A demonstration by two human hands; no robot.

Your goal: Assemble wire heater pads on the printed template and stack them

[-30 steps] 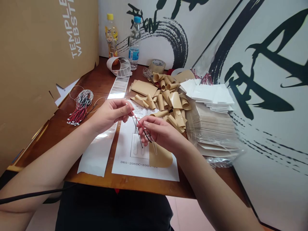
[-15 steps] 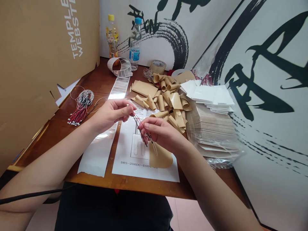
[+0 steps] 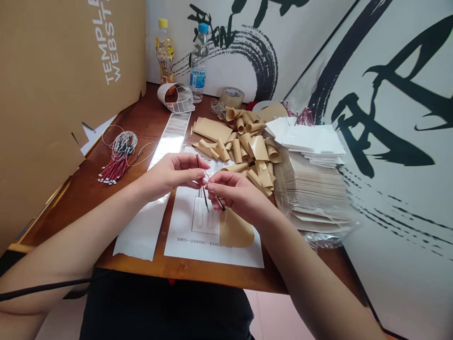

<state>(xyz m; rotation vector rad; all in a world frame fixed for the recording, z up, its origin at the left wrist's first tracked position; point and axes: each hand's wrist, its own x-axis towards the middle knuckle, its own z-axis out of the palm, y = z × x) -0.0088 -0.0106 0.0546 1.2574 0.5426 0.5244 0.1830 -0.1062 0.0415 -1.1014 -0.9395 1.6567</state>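
**Step in hand:** working a red-and-black wire lead [image 3: 204,190] between both hands, just above a printed sheet [image 3: 240,255].
**Left hand:** left hand [image 3: 170,173] sits left of the lead, palm turned inward.
**Left fingers:** left fingers [image 3: 191,172] curled, tips at the lead; whether they grip it or only touch it, I cannot tell from this view.
**Right hand:** right hand [image 3: 237,193] sits right of the lead, close to the left hand.
**Right fingers:** right fingers [image 3: 216,178] clenched inward, apparently pinching the lead; the contact is partly hidden.
**Lead position:** centre of frame, between the hands, tilted, ends projecting above and below the fingers.
**Next move calls for:** a firm hold on the lead; the view suggests both hands are needed to control it.
**Sheet:** tan paper piece [image 3: 235,230] lies on its lower right, below the right hand.
**Upper left:** bundle of similar leads [image 3: 118,165] on the wooden table [image 3: 177,270].
**Upper right:** curled tan paper strips [image 3: 251,147], white cards [image 3: 304,139], stacked tan sheets [image 3: 314,193].
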